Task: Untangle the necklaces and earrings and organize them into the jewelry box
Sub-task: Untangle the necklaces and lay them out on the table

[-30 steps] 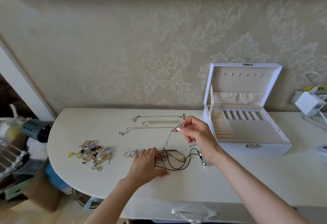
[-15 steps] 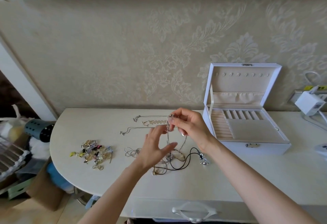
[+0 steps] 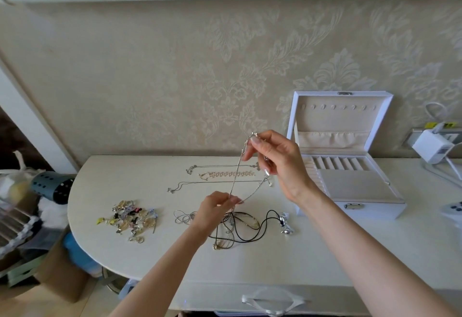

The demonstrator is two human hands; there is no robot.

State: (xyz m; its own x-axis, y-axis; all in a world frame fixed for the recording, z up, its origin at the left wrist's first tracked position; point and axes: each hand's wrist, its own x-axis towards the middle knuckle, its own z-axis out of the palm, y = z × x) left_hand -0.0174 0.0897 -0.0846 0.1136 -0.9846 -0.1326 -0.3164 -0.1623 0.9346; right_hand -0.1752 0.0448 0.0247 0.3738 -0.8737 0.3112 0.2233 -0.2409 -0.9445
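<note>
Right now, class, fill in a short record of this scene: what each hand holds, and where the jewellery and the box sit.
right hand: pinches top of chain, raised
left hand: pinches chain lower down
tangle: cords and chains on table, under left hand
earrings: loose pile, left of tangle
necklaces: three laid out behind tangle
box: open, lid upright, at right

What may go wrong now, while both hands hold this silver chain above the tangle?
The silver chain runs stretched between the right hand and the left hand. If its lower end is caught in the tangled pile below, pulling up may tighten a knot. It also hangs close to the laid-out necklaces, and lowering it there may snag them.
</note>
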